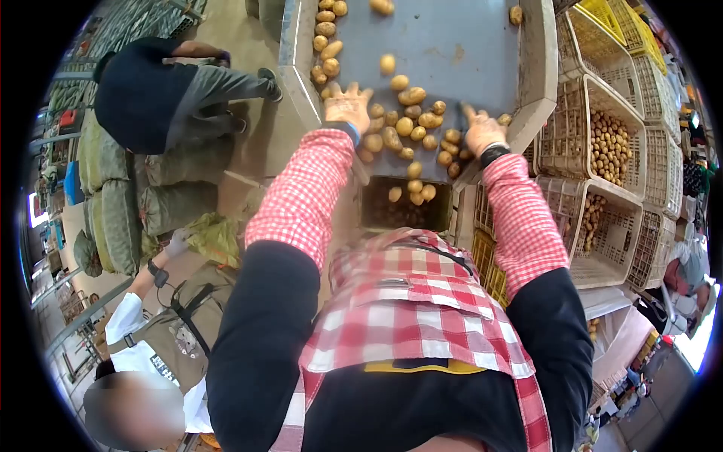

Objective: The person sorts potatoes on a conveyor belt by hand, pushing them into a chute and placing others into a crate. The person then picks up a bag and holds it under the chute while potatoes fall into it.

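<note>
My left hand (pixel 348 107) is at the left side of a grey sorting chute (pixel 459 60), its fingers spread and nothing in its grasp. Beside those fingers lies a cluster of potatoes (pixel 404 126). At the chute's right side is my right hand (pixel 484 132), fingers stretched out, close to a few potatoes (pixel 449 149) and empty. Several potatoes (pixel 415 187) are at the chute's lower lip, over a dark opening (pixel 376 203) in front of my apron. Along the left wall runs a row of potatoes (pixel 325 30).
Plastic crates (pixel 565 143) stand at the right, some with potatoes (pixel 610 147) inside. To the left, a person in dark clothes (pixel 143 94) bends near full green sacks (pixel 113 218). Another person (pixel 184 316) at lower left reaches toward a yellow-green mesh bag (pixel 215 239).
</note>
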`<state>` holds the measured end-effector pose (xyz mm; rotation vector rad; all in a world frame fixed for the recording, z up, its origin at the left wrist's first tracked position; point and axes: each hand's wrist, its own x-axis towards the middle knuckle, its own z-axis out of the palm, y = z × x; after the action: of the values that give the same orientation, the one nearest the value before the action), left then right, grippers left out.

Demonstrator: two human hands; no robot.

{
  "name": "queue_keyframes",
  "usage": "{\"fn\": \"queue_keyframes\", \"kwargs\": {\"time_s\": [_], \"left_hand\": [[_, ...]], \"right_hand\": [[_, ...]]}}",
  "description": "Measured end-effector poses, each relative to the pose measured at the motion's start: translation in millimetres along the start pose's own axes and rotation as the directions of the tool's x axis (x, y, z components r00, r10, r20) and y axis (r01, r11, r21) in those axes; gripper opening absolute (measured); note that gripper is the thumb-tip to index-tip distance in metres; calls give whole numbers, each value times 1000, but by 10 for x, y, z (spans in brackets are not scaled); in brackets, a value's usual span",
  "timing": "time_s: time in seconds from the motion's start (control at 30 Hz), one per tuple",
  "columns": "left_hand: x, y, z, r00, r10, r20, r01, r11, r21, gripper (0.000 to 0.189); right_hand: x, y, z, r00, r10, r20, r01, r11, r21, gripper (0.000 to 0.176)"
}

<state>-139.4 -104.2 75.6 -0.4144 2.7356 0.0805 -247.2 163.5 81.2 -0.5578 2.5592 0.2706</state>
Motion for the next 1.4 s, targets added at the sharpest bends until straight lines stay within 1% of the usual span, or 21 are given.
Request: {"fn": "queue_keyframes", "kwargs": {"time_s": [0.1,0.17,0.23,0.3,0.33,0.37,0.47,0.53,0.57,0.63,0.7,0.73,0.83,0.87,0.93,0.97,1.03,1.17,1.2,1.23,1.4], "left_hand": [[-103,171,497,987,149,-65,-152,988,-39,43],[-382,352,609,973,133,-190,-140,990,-24,41],[-578,472,767,972,222,-80,-223,975,-6,53],[-792,619,629,938,301,169,-291,953,-79,53],[-929,667,701,942,309,130,-298,950,-95,51],[-1013,685,795,944,324,69,-314,941,-123,47],[-1105,650,818,861,488,144,-462,868,-183,44],[-1141,601,910,823,561,92,-530,815,-232,44],[-1139,581,943,780,625,33,-595,758,-267,44],[-1118,560,960,775,631,-13,-601,731,-323,44],[-1063,538,925,664,742,-95,-744,642,-186,47],[-1044,548,951,673,739,-24,-722,649,-240,51],[-911,561,1010,688,709,154,-690,705,-162,57],[-875,499,1209,684,712,159,-695,702,-154,57],[-803,367,1684,831,536,147,-378,740,-556,59],[-788,349,1670,761,616,205,-468,739,-486,62],[-859,303,1570,765,568,304,-394,786,-477,68],[-978,359,1275,799,554,234,-501,828,-252,56],[-874,294,1730,772,554,311,-423,814,-399,70],[-897,288,1801,799,560,220,-451,800,-395,70],[-920,317,1638,743,610,276,-526,787,-323,61]], "right_hand": [[-186,-303,231,987,-156,-49,149,981,-126,63],[-225,-372,589,985,-136,-106,160,948,274,65],[-328,-443,700,972,-205,-115,224,956,190,67],[-590,-557,497,962,-273,16,268,952,149,69],[-667,-577,494,945,-322,53,316,944,100,74],[-714,-580,556,945,-326,11,324,941,97,63],[-721,-554,602,931,-360,-52,364,928,77,53],[-653,-582,524,904,-408,-127,424,893,152,35],[-628,-632,465,904,-409,-126,425,893,150,35],[-558,-812,351,812,-386,-438,533,795,288,29],[-364,-1073,244,740,-448,-501,595,784,177,31],[-278,-1231,194,738,-446,-506,596,783,180,31],[-40,-1720,35,763,-580,-285,610,792,21,34],[4,-1868,1,792,-594,-141,599,801,-12,35],[-83,-2081,-29,818,-571,-60,567,820,-82,33],[-123,-2126,-32,824,-567,-13,562,819,-119,32],[-169,-2155,86,845,-534,-3,527,835,-159,30],[-340,-2025,251,839,-542,54,540,816,-205,29],[-384,-2002,269,843,-535,63,536,819,-205,28],[-397,-2010,302,854,-511,92,518,826,-222,31],[-411,-2130,280,903,-402,148,427,877,-220,38]]}}
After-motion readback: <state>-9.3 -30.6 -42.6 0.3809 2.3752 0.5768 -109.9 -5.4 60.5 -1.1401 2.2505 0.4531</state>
